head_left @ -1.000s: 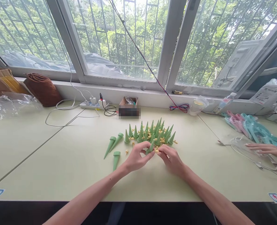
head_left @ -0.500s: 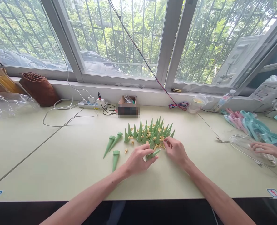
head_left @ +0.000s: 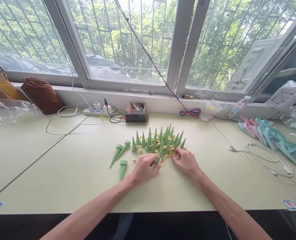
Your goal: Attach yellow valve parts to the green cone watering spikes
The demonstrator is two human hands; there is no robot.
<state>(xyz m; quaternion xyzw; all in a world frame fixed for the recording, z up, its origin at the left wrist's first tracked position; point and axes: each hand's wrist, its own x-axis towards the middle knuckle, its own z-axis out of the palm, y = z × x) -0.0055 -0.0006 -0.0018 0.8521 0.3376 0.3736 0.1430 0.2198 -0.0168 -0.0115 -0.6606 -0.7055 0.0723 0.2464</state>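
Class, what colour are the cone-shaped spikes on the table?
Green cone spikes, clearest in the head view.

A long pale green table stands under big windows with grey frames. Metal bars and green trees show outside, and bright daylight comes in. A white ledge runs along the wall below the glass.

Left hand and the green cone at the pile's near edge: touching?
Touching. The head view shows the left hand with its fingertips closed around a green cone lying at the pile's front.
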